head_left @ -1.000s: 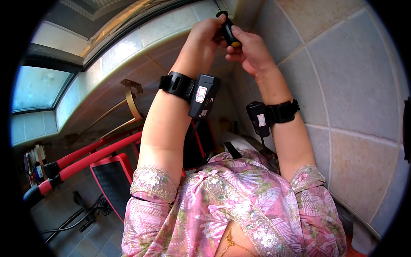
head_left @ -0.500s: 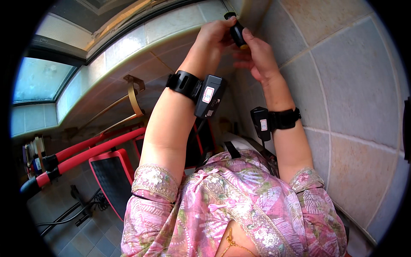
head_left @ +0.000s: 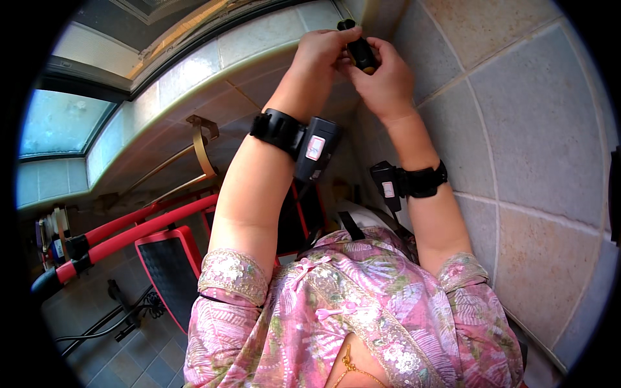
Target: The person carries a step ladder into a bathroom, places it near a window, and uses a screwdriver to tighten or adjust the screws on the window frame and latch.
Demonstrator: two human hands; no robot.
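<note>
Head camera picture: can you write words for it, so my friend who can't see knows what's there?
A person's left hand and right hand grip a black-handled screwdriver beside a tiled wall. The person wears a pink floral top and black straps on both forearms; at left are a window and red bars.

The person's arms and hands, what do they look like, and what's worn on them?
The left hand and right hand are gloveless. Each forearm wears a black strap carrying a black box-shaped device with a small white, red-edged label. The short pink patterned fabric sleeves end in pale, flower-embroidered cuffs.
</note>
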